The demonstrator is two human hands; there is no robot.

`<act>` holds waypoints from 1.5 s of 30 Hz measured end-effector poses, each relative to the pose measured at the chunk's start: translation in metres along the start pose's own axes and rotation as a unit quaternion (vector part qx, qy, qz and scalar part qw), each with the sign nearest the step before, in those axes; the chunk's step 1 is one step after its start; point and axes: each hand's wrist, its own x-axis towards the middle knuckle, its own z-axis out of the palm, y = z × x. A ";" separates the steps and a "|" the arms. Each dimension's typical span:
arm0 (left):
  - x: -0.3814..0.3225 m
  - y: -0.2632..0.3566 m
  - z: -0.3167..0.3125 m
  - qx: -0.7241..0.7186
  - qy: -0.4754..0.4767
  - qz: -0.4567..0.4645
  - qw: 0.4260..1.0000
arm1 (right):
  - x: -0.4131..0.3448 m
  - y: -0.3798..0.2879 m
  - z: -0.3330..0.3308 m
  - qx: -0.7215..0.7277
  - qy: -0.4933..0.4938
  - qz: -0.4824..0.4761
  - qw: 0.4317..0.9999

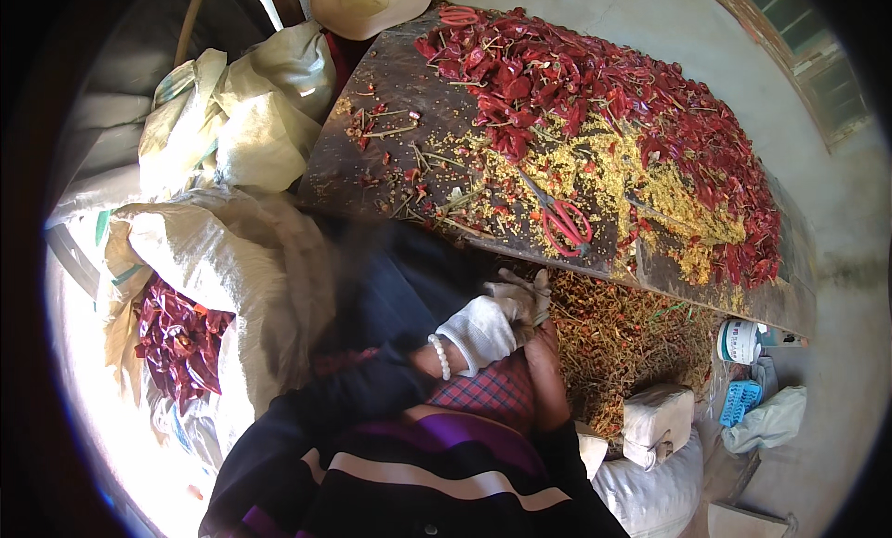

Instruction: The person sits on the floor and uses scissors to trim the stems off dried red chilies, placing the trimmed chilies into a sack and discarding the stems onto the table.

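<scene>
My left hand [514,311] wears a pale work glove with a white knit cuff; a white bead bracelet [439,357] circles that wrist. It meets my right hand [539,334] above my lap, its fingers seemingly closed on glove cloth at the right hand. The right wrist is bare, and cloth hides that hand's fingers. Just beyond them, red-handled scissors [568,226] lie on the dark tabletop [348,165], blades pointing away from me. Around the scissors are scattered yellow seeds [606,158] and cut stems. A large heap of dried red chillies [627,71] covers the far side.
An open woven sack [268,308] at left holds red chilli pieces [182,343]. Another sack [265,120] stands behind it. Stems and scraps [627,336] pile below the table at right, near a white bucket [739,341] and blue basket [740,402]. More red handles [458,15] lie at the far edge.
</scene>
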 end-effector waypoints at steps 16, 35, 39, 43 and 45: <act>-0.004 0.022 -0.021 -0.131 0.238 -0.036 0.962 | -0.032 -0.011 -0.015 -0.278 -0.030 -0.058 0.958; 0.034 0.024 -0.026 -0.303 0.243 -0.141 0.911 | 0.022 -0.019 -0.021 0.198 -0.101 -0.020 0.975; 0.020 0.029 -0.023 0.063 0.247 0.017 0.967 | -0.009 -0.034 -0.030 0.246 0.011 -0.113 0.963; 0.007 0.034 -0.002 0.297 0.104 0.046 0.948 | -0.020 -0.001 -0.045 0.210 0.222 0.010 0.952; 0.010 0.030 0.003 0.279 0.053 0.005 0.959 | -0.021 0.010 -0.049 0.160 0.165 0.035 0.973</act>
